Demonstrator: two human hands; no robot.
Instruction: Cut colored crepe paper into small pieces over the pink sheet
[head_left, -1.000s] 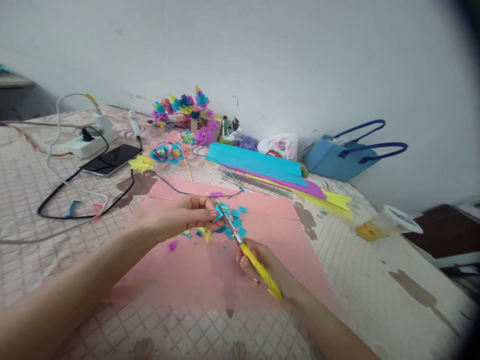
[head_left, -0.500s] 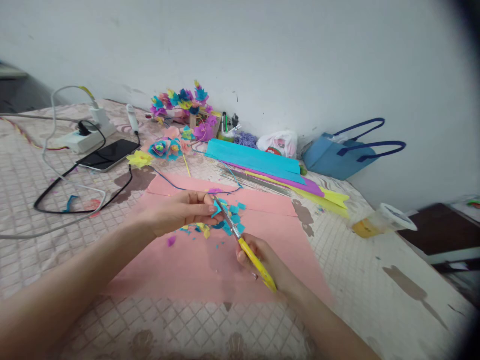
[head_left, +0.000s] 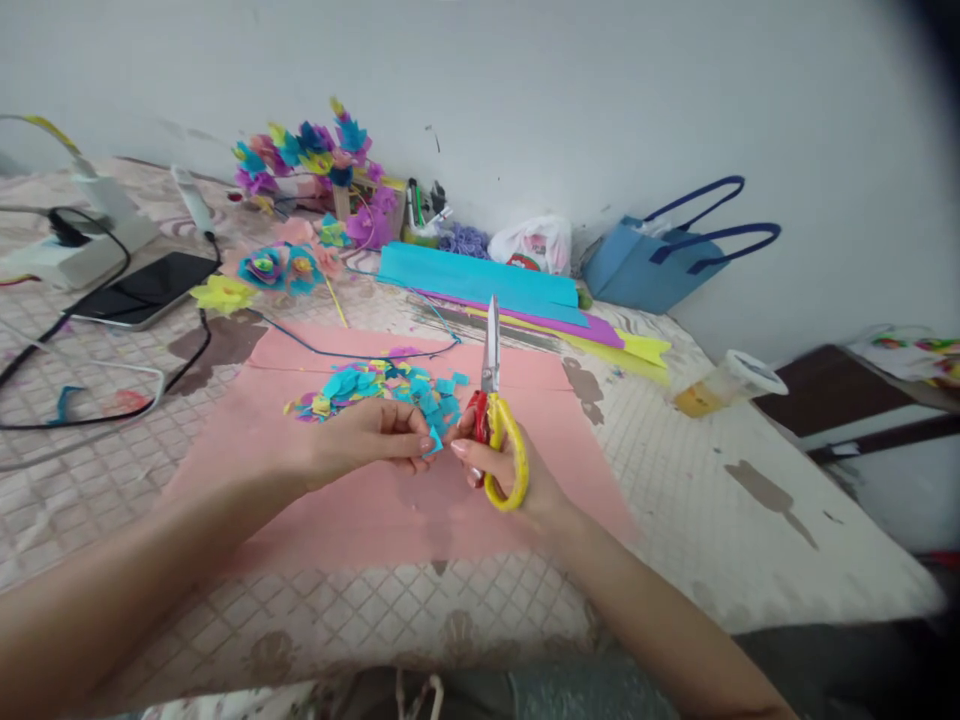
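Observation:
Between the thumb and fingers of my left hand [head_left: 386,437] is a small piece of blue paper [head_left: 433,443]. My right hand [head_left: 517,475] grips a pair of scissors [head_left: 491,375] with one yellow and one red handle; the blades are together and point away from me. The fingertips of the two hands are close to each other near the blue piece. Beyond my left hand lies a heap of blue, yellow and purple paper bits [head_left: 360,382]. They rest on a large sheet of pink paper [head_left: 337,525].
Behind the pink sheet lie blue paper [head_left: 480,283] and yellow paper strips [head_left: 645,348]. Paper flowers [head_left: 307,155] stand at the back left, near a tablet [head_left: 146,290] and a power strip [head_left: 79,255]. A lidded plastic cup [head_left: 727,383] and a blue bag [head_left: 649,262] are at right.
The scissors have turned from the blue piece to point away, their blades now clear of it. My right hand has come up beside my left. The view has shifted, uncovering more paper bits.

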